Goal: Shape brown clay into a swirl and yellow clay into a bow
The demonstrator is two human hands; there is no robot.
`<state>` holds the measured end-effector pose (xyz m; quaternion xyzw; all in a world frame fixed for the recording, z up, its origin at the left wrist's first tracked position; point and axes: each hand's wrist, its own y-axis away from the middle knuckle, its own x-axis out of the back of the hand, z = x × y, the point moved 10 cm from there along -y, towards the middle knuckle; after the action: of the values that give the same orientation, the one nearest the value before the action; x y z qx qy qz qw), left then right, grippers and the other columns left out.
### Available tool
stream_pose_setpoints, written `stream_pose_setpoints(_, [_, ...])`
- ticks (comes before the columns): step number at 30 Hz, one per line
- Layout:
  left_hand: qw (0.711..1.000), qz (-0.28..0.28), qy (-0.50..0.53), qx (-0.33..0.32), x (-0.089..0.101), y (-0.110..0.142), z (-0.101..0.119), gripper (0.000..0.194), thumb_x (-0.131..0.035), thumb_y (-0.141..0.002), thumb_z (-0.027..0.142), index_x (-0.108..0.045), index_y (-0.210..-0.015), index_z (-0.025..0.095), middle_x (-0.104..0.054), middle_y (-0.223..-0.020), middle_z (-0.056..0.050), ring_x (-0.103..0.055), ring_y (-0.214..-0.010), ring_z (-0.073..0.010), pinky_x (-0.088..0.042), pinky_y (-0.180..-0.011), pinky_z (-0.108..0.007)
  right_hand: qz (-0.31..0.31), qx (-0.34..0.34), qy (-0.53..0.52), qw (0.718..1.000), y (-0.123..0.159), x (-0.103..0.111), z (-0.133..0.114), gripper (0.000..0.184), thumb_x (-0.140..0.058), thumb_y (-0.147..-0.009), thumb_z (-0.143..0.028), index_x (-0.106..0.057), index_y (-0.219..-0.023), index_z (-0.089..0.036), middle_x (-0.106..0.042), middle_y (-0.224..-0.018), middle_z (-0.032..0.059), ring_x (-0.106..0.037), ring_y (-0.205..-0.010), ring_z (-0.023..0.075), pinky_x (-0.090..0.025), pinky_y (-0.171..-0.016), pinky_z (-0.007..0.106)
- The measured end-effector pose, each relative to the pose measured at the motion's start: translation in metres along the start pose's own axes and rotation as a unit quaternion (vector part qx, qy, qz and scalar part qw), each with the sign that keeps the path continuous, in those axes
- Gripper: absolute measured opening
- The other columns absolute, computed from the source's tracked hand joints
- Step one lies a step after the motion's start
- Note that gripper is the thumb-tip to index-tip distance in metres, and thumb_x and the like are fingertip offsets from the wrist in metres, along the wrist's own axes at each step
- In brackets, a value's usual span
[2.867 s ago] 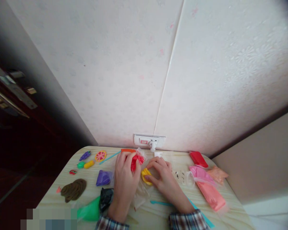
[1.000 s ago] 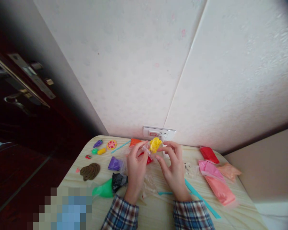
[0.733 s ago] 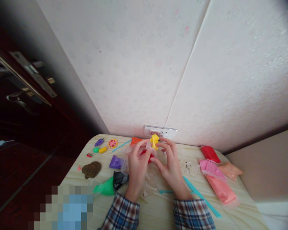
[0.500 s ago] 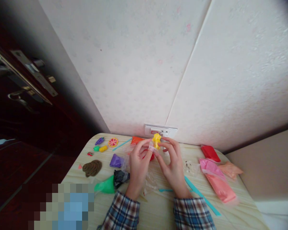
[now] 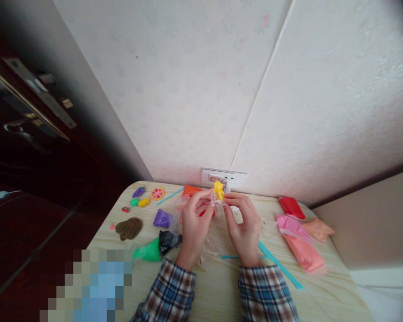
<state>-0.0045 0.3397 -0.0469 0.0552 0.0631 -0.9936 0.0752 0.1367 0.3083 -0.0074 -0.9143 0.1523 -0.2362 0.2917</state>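
Note:
Between my hands is a small clear plastic bag of yellow modelling clay (image 5: 218, 190), raised over the back of the table. My left hand (image 5: 195, 226) pinches the left side of the bag's clear edge. On the other side, my right hand (image 5: 244, 226) has its thumb and fingertips closed on the same edge. The clay bulges above the fingertips. A packet of red clay (image 5: 206, 212) lies behind my left hand, partly covered. Left of that hand sit a purple clay packet (image 5: 162, 218) and a black packet (image 5: 169, 242).
Small clay fruits (image 5: 143, 202), a round pink-and-yellow slice (image 5: 157, 193) and a brown clay coil (image 5: 129, 228) lie left. A green packet (image 5: 148, 251) is nearer. Pink packets (image 5: 304, 252) and a red one (image 5: 291, 207) lie right, near a blue tool (image 5: 282, 267). A wall socket (image 5: 237, 179) is behind.
Earlier my left hand held the red packet while my right hand held the yellow clay low. The red packet now lies down, and both hands pinch the raised yellow bag. The camera view has shifted.

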Motion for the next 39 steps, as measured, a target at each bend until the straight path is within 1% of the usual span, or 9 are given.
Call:
stream_pose_setpoints(10, [0.995,0.008,-0.086,-0.041,0.002,0.003,0.012,0.016,-0.059,-0.08,0.02,-0.067,-0.094,0.017,-0.069,-0.097,-0.007,-0.066,-0.087,-0.0179,-0.055,-0.074,-0.028,0.006,-0.021,-0.031,0.999,0.001,0.0,0.001,0.011,-0.052,-0.088,-0.02,-0.062,-0.09,-0.024,-0.067,-0.091,0.0043,-0.062,-0.088,0.0197,-0.051,-0.08,0.038])
stream_pose_setpoints(16, [0.995,0.015,-0.096,-0.024,0.009,0.0,0.007,0.021,-0.056,-0.083,0.024,-0.064,-0.101,0.016,-0.068,-0.102,-0.008,-0.066,-0.091,-0.0185,-0.054,-0.078,-0.029,-0.077,-0.072,-0.09,0.99,0.0,-0.012,0.014,0.013,-0.051,-0.09,-0.026,-0.064,-0.095,-0.024,-0.066,-0.099,0.0052,-0.06,-0.096,0.0196,-0.05,-0.082,0.037])
stream_pose_setpoints(20, [0.999,0.016,-0.052,0.001,0.013,-0.003,-0.001,0.029,-0.058,-0.08,0.021,-0.063,-0.108,0.017,-0.066,-0.114,-0.008,-0.064,-0.1,-0.0203,-0.052,-0.086,-0.031,-0.041,-0.08,-0.053,0.995,0.005,0.013,0.023,0.016,-0.048,-0.091,-0.027,-0.063,-0.092,-0.022,-0.065,-0.09,0.0045,-0.06,-0.088,0.0191,-0.048,-0.079,0.036])
stream_pose_setpoints(24, [0.999,-0.004,-0.011,0.034,0.008,-0.003,-0.008,0.033,-0.057,-0.079,0.022,-0.06,-0.111,0.018,-0.066,-0.114,-0.009,-0.066,-0.092,-0.0194,-0.053,-0.078,-0.029,0.003,-0.095,0.005,0.995,0.021,0.044,0.034,0.016,-0.048,-0.091,-0.027,-0.063,-0.088,-0.021,-0.062,-0.083,0.0034,-0.057,-0.081,0.0188,-0.045,-0.073,0.034])
stream_pose_setpoints(27, [0.999,-0.008,-0.009,0.034,0.005,-0.003,-0.006,0.031,-0.056,-0.079,0.02,-0.062,-0.109,0.018,-0.065,-0.115,-0.008,-0.064,-0.098,-0.0198,-0.052,-0.081,-0.028,0.042,-0.096,0.024,0.994,0.028,0.052,0.036,0.013,-0.05,-0.09,-0.028,-0.061,-0.091,-0.021,-0.061,-0.086,0.004,-0.056,-0.082,0.0191,-0.045,-0.072,0.034])
stream_pose_setpoints(29, [0.999,-0.006,-0.021,0.026,0.003,-0.002,-0.004,0.028,-0.056,-0.079,0.019,-0.063,-0.106,0.018,-0.065,-0.115,-0.007,-0.062,-0.104,-0.02,-0.05,-0.087,-0.029,0.038,-0.083,0.009,0.996,0.027,0.039,0.03,0.012,-0.053,-0.089,-0.028,-0.058,-0.096,-0.02,-0.06,-0.091,0.0045,-0.056,-0.083,0.0188,-0.046,-0.074,0.035])
stream_pose_setpoints(32, [0.999,-0.004,-0.046,0.013,0.001,-0.001,0.0,0.027,-0.052,-0.082,0.019,-0.063,-0.106,0.017,-0.065,-0.113,-0.007,-0.061,-0.103,-0.019,-0.048,-0.09,-0.03,-0.032,-0.054,-0.032,0.998,0.02,-0.003,0.016,0.018,-0.057,-0.086,-0.024,-0.052,-0.104,-0.021,-0.058,-0.094,0.0038,-0.056,-0.084,0.0172,-0.047,-0.077,0.034])
stream_pose_setpoints(34, [0.999,0.005,-0.052,0.008,0.003,-0.001,0.002,0.026,-0.05,-0.084,0.02,-0.062,-0.107,0.018,-0.065,-0.114,-0.007,-0.061,-0.102,-0.0187,-0.047,-0.09,-0.03,-0.041,-0.043,-0.044,0.997,0.016,-0.019,0.009,0.021,-0.058,-0.085,-0.023,-0.049,-0.104,-0.021,-0.057,-0.095,0.0036,-0.055,-0.085,0.0171,-0.048,-0.077,0.033])
stream_pose_setpoints(39, [0.999,0.019,-0.047,0.015,0.007,-0.001,-0.003,0.027,-0.048,-0.088,0.026,-0.062,-0.11,0.017,-0.064,-0.117,-0.008,-0.06,-0.104,-0.019,-0.048,-0.09,-0.031,-0.031,-0.015,-0.013,0.999,0.01,-0.025,-0.001,0.019,-0.053,-0.086,-0.019,-0.047,-0.103,-0.022,-0.055,-0.094,0.0034,-0.054,-0.086,0.0175,-0.047,-0.077,0.034])
